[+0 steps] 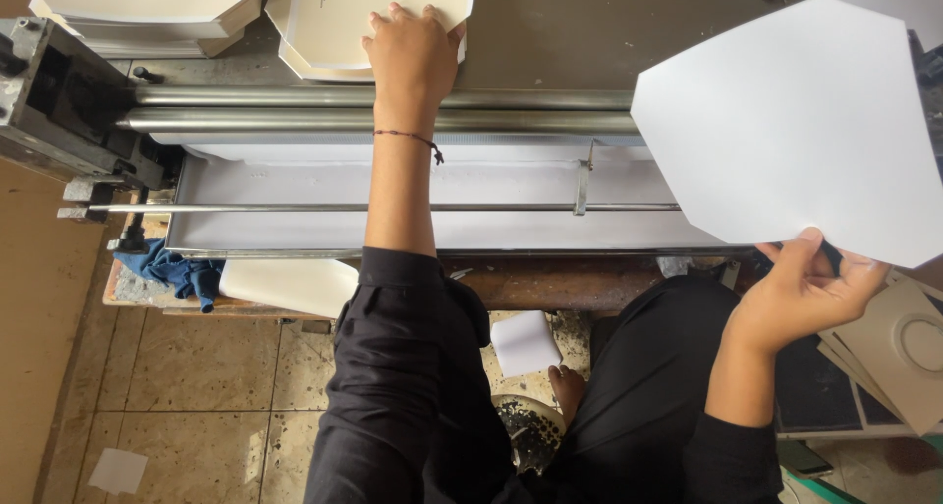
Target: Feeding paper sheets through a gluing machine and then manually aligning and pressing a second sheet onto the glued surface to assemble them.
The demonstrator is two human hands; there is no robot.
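My left hand (413,52) reaches far over the machine's steel rollers (295,106) and presses flat on the top sheet of a cream card stack (334,23) behind them, fingers closed over its near edge. My right hand (810,288) holds a large white sheet (796,121) with cut corners by its lower edge, raised to the right of the machine. Both arms wear black sleeves.
A second stack of white sheets (147,3) lies at the back left. A white feed tray (295,195) with a thin guide rod sits under the rollers. A blue rag (177,273) hangs at the bench's left end. Grey cards (899,352) lie at right. Paper scraps dot the tiled floor.
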